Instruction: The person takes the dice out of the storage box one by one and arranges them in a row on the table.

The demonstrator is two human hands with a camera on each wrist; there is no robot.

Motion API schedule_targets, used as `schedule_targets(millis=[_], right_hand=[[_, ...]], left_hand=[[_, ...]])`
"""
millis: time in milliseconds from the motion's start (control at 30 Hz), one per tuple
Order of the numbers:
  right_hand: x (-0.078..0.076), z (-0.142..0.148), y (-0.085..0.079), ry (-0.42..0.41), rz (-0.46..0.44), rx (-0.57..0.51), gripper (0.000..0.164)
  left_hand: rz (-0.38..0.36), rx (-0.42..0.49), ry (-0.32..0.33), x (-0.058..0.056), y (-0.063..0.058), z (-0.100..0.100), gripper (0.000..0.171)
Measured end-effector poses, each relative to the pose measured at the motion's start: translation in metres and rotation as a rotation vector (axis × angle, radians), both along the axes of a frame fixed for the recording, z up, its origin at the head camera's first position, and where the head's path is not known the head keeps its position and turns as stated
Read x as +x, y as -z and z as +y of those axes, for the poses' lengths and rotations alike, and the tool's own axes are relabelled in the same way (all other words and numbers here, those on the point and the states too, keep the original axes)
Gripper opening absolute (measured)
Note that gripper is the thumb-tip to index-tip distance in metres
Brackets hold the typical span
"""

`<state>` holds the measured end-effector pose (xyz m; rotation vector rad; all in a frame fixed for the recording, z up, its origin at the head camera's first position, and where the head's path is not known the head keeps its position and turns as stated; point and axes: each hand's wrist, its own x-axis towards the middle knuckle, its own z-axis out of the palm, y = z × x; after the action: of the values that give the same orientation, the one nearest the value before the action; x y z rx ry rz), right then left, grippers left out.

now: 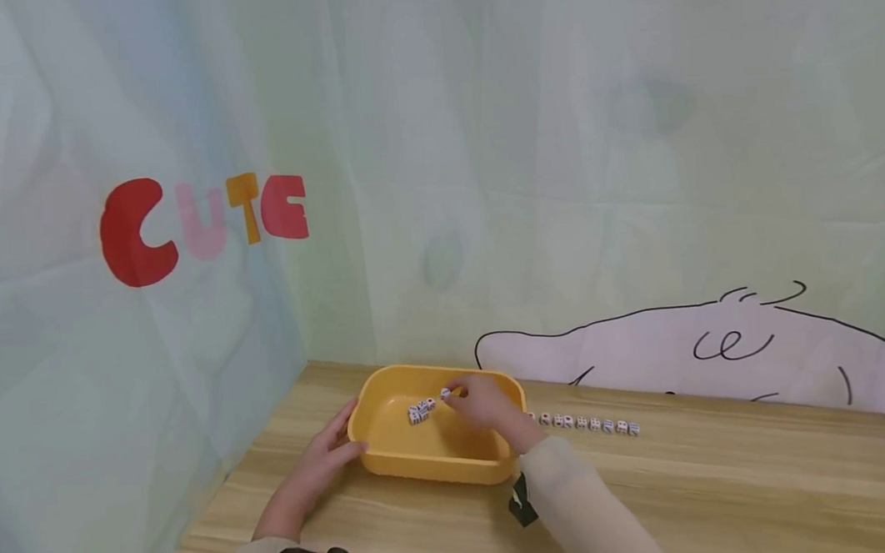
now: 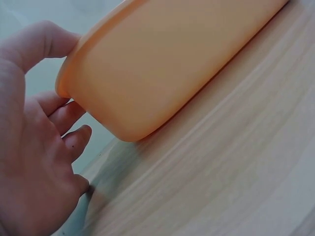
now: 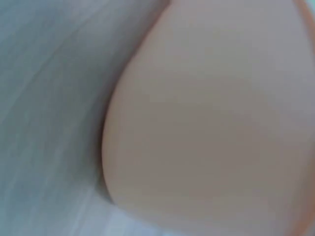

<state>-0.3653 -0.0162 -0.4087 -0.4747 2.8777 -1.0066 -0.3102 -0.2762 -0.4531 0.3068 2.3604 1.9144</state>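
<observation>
A yellow plastic basin point(image 1: 437, 467) stands on the wooden table, and a small cluster of white dice point(image 1: 419, 411) lies on its floor. My left hand point(image 1: 320, 462) holds the basin's left end. The left wrist view shows the thumb at the basin's rim point(image 2: 69, 69) and the other fingers curled beside the outer wall. Reaching in over the right side, my right hand point(image 1: 482, 404) pinches one die point(image 1: 445, 393) between thumb and fingertips, just right of the cluster. In the right wrist view only the basin's outer wall point(image 3: 206, 128) shows, blurred; the hand is out of sight.
A row of dice point(image 1: 595, 424) runs along the table point(image 1: 723, 479) to the right of the basin, its left end partly behind the basin and right arm. Behind the table hangs a pale curtain point(image 1: 595, 177) with printed letters and a cartoon outline.
</observation>
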Motion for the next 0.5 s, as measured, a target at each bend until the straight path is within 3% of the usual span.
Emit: schedule_targets(millis=[333, 500], right_hand=[[0.013, 0.042, -0.015, -0.012, 0.043, -0.105, 0.023], [0.020, 0.068, -0.020, -0.016, 0.076, -0.109, 0.022]], left_hand=[[-0.001, 0.008, 0.010, -0.001, 0.000, 0.002, 0.075], [0.008, -0.022, -0.001, -0.001, 0.002, 0.000, 0.074]])
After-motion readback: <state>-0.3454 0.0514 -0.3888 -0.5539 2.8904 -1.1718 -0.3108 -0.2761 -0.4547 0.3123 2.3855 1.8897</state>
